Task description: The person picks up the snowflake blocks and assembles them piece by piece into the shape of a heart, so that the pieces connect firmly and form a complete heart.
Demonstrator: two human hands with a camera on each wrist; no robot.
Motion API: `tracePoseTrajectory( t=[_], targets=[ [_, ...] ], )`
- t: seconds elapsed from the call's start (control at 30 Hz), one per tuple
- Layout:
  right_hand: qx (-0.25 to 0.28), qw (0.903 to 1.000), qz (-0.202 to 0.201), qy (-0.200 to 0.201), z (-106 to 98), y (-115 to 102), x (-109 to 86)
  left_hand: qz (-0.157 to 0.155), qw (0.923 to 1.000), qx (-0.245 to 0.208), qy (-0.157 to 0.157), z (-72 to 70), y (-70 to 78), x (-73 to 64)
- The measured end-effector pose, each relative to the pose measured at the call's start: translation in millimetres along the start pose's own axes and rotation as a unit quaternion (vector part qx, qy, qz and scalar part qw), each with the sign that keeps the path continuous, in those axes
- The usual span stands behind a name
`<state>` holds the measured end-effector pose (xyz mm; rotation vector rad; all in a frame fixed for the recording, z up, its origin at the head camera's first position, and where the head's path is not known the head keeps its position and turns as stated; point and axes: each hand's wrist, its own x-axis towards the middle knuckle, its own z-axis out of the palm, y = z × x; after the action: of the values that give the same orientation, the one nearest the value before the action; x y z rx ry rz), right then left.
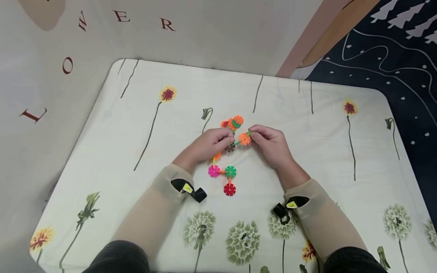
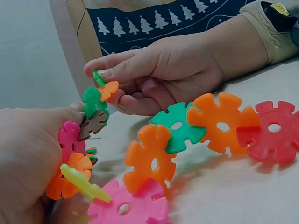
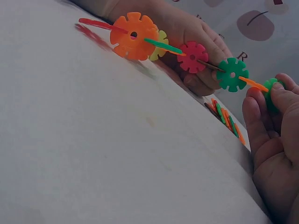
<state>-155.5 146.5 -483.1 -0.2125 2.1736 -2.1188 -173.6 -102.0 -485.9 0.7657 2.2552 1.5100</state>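
A chain of notched plastic discs, slotted edge to edge, runs between both hands and down onto the cloth. My left hand [image 1: 211, 144] pinches the chain near its brown disc [image 2: 93, 125] and green disc [image 3: 232, 74]; its fingertips are partly hidden. Between the thumb and fingers of my right hand [image 1: 274, 146] is a small green disc [image 3: 272, 93], which meets the orange disc [image 1: 244, 139] at the chain's upper end. The lower part bends past a pink disc [image 1: 214, 171] and another green disc [image 1: 230, 171] to a red disc [image 1: 230, 189].
Just beyond the left hand lies a small pile of loose discs [image 1: 238, 120], orange, green and red. A flower-printed cloth [image 1: 307, 125] covers the table. Behind the table stands a pale wall [image 1: 222, 41] with letters. Cameras are strapped to both wrists.
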Motion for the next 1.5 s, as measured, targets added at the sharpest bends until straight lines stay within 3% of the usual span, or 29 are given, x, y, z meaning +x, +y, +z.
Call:
tracePoseTrajectory(
  t=[0.4,0.6,0.83,1.23,1.5],
  targets=[
    [-0.009,0.9999,-0.009,0.01,4.6,-1.4,-3.2,-0.009,0.9999,-0.001,0.01,2.4,-2.0,0.1],
    [-0.031,0.9983,-0.048,-0.01,5.8,1.6,-3.8,-0.017,0.9993,0.026,0.022,7.4,2.9,3.7],
    [-0.082,0.9895,-0.112,-0.039,7.2,3.5,-2.0,-0.032,0.9992,0.006,0.022,4.5,3.7,2.2],
    [-0.03,0.9943,-0.073,-0.072,9.7,-1.2,-7.0,-0.014,0.9985,-0.051,0.01,2.3,0.4,2.2],
    [-0.027,0.9933,-0.074,-0.085,10.5,-3.0,-6.7,-0.005,0.9988,-0.047,0.009,0.5,0.7,1.4]
  ],
)
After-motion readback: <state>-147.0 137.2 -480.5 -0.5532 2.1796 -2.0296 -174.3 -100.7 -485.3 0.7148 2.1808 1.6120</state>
